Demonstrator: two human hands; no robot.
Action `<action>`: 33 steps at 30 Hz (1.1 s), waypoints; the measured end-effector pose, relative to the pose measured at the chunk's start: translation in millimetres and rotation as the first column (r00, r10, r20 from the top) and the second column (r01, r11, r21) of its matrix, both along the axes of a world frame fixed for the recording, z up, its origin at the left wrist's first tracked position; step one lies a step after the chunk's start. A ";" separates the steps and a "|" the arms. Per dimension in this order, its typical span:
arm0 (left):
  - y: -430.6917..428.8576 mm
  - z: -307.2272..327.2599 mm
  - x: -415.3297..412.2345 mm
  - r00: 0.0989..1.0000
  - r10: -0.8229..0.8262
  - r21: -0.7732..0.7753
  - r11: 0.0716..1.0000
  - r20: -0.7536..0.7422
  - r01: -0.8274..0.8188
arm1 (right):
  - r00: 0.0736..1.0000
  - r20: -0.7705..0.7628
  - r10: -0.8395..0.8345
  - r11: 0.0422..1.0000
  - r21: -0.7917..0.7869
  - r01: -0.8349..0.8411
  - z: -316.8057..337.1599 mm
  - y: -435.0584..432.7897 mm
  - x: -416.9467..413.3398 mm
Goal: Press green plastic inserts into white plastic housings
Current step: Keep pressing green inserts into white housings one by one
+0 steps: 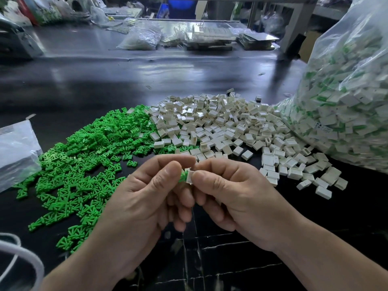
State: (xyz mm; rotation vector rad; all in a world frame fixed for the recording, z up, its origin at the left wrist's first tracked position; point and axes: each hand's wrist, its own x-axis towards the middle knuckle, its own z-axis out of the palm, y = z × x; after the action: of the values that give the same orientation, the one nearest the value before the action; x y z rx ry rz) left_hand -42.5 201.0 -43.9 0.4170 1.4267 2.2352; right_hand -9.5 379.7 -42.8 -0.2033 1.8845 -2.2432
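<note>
Green forked plastic insert (183,175) is pinched by the left hand (147,192) against a small white box-shaped plastic housing (189,176), which is pinched by the right hand (226,192) above the bench's near edge. Both parts are judged light, stiff and slippery, best gripped by their flat sides.

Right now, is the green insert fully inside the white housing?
Not fully. The insert sticks out left of the housing; left hand pinches insert, right hand pinches housing.

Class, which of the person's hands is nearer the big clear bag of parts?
Right. The right hand, holding a white housing, is left of the bag; the left hand, holding a green insert, is farther left.
</note>
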 end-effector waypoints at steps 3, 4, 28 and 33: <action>0.6 2.8 2.1 0.974 -0.196 0.169 0.970 0.113 0.175 | 0.995 0.078 0.062 0.995 -0.087 -0.055 0.0 1.1 -0.5; 0.7 3.5 2.4 0.963 -0.230 0.207 0.958 0.142 0.198 | 0.993 0.091 0.079 0.992 -0.102 -0.070 0.4 1.5 -0.6; 10.9 -0.3 8.1 0.977 -0.174 0.315 0.941 0.127 0.126 | 0.989 0.128 0.076 0.977 -0.208 -0.048 8.6 -10.2 2.4; 9.2 0.1 6.7 0.980 -0.162 0.257 0.958 0.120 0.127 | 0.990 0.130 0.060 0.981 -0.190 -0.035 5.4 -10.2 4.4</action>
State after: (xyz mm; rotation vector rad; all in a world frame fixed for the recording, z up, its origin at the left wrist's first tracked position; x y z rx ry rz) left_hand -35.8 210.2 -43.8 0.4218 1.0156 2.2804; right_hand -5.1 369.5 -37.4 -0.1195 1.5857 -2.3380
